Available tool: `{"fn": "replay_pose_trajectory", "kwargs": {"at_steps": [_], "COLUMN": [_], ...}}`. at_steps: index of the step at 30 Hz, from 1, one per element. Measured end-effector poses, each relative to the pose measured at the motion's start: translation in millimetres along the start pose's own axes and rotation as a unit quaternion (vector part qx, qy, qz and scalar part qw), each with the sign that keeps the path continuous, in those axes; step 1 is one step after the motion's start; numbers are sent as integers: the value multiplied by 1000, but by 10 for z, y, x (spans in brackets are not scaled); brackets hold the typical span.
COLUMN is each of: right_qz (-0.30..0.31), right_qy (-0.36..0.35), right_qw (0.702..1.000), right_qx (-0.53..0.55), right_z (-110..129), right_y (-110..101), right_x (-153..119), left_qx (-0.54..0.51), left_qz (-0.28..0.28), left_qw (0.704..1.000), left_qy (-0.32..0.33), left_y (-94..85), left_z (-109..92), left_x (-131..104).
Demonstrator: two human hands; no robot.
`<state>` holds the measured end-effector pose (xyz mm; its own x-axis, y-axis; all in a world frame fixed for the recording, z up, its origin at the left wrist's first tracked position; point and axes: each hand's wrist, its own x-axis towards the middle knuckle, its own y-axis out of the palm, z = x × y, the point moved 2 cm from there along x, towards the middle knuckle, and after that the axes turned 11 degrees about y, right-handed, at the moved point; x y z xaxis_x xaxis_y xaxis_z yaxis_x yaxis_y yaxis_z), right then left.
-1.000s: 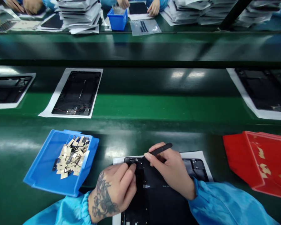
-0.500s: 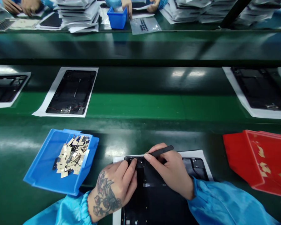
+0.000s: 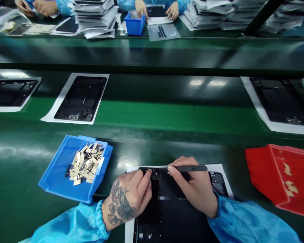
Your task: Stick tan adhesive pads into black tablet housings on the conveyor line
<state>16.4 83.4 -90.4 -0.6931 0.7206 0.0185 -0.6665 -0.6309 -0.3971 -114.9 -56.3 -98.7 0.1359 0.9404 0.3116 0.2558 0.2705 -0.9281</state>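
Note:
A black tablet housing point(image 3: 182, 216) lies on a white sheet point(image 3: 129, 224) in front of me, small parts along its far edge. My left hand point(image 3: 131, 194) is at its far left corner, fingers bent close together with the tips pressed down there; whatever lies under them is hidden. Pinched between the thumb and fingers of my right hand point(image 3: 197, 190) are black tweezers point(image 3: 194, 168), held almost level above the far edge. Their tips point left toward my left fingertips and are hard to make out.
A blue bin point(image 3: 58, 182) of small cream-backed parts point(image 3: 87, 163) stands at left, a red bin point(image 3: 258, 172) with cream scraps at right. Beyond lie several tablet housings point(image 3: 82, 96) on white sheets. Across the bench are co-workers' hands point(image 3: 172, 10), a small blue bin point(image 3: 135, 25) and stacked packets point(image 3: 95, 17).
The tweezers have swung to a flatter angle, and my right hand has shifted slightly right relative to the housing. My left fingers stay at the corner. The whole view has shifted a little.

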Motion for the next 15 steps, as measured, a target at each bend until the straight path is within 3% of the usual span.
{"fn": "replay_pose_trajectory", "kwargs": {"at_steps": [6,15], "right_qz": [19,32], "right_qy": [31,180], "right_qw": [999,983], "right_qx": [-36,-1], "right_z": [-15,-60], "right_y": [17,43], "right_x": [-1,35], "left_qx": [-10,-4], "left_qz": [0,11], "left_qw": [1000,1000], "left_qy": [3,-4], "left_y": [-4,-5], "left_z": [6,6], "left_x": [-4,-42]}}
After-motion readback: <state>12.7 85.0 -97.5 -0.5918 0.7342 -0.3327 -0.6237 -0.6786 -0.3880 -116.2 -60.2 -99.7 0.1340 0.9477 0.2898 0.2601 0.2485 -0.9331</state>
